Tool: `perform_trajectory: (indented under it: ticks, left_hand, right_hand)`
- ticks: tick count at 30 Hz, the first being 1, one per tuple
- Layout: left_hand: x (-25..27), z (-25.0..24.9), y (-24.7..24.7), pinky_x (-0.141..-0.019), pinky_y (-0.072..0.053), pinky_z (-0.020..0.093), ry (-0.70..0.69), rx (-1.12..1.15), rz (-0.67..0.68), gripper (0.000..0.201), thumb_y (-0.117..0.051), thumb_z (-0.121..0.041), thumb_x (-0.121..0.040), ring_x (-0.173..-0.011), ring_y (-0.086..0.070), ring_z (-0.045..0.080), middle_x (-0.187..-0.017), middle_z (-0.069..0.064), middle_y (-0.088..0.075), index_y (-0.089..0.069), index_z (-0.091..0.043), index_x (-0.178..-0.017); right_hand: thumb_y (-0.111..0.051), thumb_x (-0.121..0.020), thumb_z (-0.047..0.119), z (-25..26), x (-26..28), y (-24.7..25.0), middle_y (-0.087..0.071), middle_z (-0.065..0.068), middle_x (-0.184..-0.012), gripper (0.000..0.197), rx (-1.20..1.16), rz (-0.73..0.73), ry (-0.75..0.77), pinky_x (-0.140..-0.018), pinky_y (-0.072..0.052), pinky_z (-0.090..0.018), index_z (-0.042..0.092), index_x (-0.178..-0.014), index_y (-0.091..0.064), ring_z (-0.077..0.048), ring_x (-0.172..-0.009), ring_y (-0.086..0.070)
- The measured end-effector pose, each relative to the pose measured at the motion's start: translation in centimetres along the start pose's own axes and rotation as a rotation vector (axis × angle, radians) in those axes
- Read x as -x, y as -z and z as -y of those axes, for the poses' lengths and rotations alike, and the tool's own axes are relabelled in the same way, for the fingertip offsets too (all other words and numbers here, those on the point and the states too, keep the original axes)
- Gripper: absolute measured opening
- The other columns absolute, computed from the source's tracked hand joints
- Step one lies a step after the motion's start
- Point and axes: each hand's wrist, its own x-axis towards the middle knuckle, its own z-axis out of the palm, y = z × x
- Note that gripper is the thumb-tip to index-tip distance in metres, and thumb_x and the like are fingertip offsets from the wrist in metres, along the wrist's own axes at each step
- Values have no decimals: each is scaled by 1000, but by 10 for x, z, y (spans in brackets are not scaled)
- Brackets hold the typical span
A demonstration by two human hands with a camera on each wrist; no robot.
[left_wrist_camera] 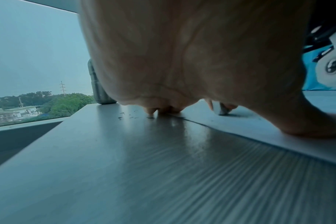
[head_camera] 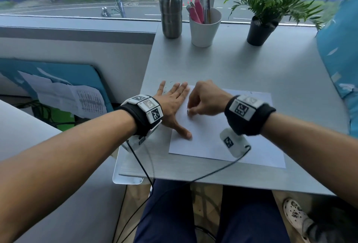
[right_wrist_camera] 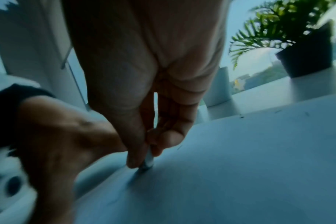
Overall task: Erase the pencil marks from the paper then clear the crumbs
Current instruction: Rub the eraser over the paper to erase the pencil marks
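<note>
A white sheet of paper (head_camera: pixel 232 136) lies on the grey table (head_camera: pixel 251 64). My left hand (head_camera: pixel 174 103) lies flat with straight fingers across the paper's left edge, thumb (head_camera: pixel 186 133) pressing on the sheet. My right hand (head_camera: pixel 205 99) pinches a small white eraser (head_camera: pixel 188 111) between thumb and fingers, its tip down on the paper near the left hand. In the right wrist view the eraser (right_wrist_camera: pixel 148 160) touches the paper (right_wrist_camera: pixel 239 166). In the left wrist view the eraser (left_wrist_camera: pixel 223 109) stands on the sheet. Dark crumbs (left_wrist_camera: pixel 128 116) lie on the table beyond my fingertips, and more crumbs (right_wrist_camera: pixel 241 116) sit at the paper's far edge.
At the back by the window stand a steel bottle (head_camera: pixel 171 10), a white cup of pens (head_camera: pixel 205 28) and a potted plant (head_camera: pixel 261 30). A blue cushion (head_camera: pixel 341 53) borders the table's right side. Cables (head_camera: pixel 174 182) hang from the wrists over the front edge.
</note>
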Motion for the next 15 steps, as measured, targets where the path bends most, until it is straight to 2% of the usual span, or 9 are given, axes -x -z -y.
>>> perform_trajectory:
  ticks: [2, 4, 6, 8, 10, 11, 15]
  left_hand:
    - [0, -1, 1, -114, 21, 56, -1, 0, 4, 156, -50, -100, -45, -146, 28, 19, -160, 2, 29, 28, -15, -150]
    - [0, -2, 1, -114, 22, 56, 2, 5, 7, 156, -51, -100, -46, -146, 27, 20, -160, 2, 29, 28, -15, -150]
    - [2, -3, 2, -113, 22, 56, 5, 6, 7, 155, -52, -99, -47, -146, 27, 21, -160, 2, 29, 28, -15, -150]
    - [2, -3, 1, -113, 23, 55, 10, -2, 5, 155, -52, -98, -47, -146, 28, 21, -159, 2, 30, 28, -15, -150]
    - [2, -2, 1, -113, 23, 55, 13, -7, 7, 156, -52, -99, -47, -146, 29, 21, -159, 2, 31, 28, -14, -150]
    - [2, -2, 2, -113, 22, 55, 13, -5, 7, 155, -52, -99, -47, -146, 29, 21, -159, 2, 31, 28, -14, -150]
    - [2, -4, 3, -113, 22, 55, 6, 10, 15, 154, -53, -98, -48, -146, 28, 21, -159, 1, 30, 28, -16, -150]
  right_hand:
    - [-79, -72, 26, -11, -15, 14, -75, 0, -76, 13, -12, -89, -57, -56, -38, -7, 17, -82, -80, -9, -65, -63]
    - [-77, -74, 25, -21, -29, 24, -77, -3, -82, 16, -29, -186, -101, -69, -46, -16, 15, -85, -80, -15, -77, -69]
    - [-75, -75, 22, -19, -27, 19, -76, -5, -81, 14, -22, -197, -78, -74, -51, -21, 12, -83, -80, -17, -77, -70]
    - [-76, -73, 19, -10, -7, 5, -75, -3, -74, 10, -17, -132, -31, -67, -52, -18, 13, -79, -79, -13, -68, -67]
    - [-78, -72, 20, -4, 11, -4, -74, 2, -71, 8, -17, -33, 11, -56, -44, -9, 16, -79, -80, -9, -62, -64]
    - [-78, -73, 21, -5, 10, -2, -75, 2, -72, 9, -8, -19, 13, -55, -41, -9, 17, -80, -80, -8, -63, -64]
    - [-76, -74, 24, -22, -23, 19, -77, -2, -82, 15, -38, -187, -86, -68, -42, -16, 15, -84, -81, -13, -75, -67]
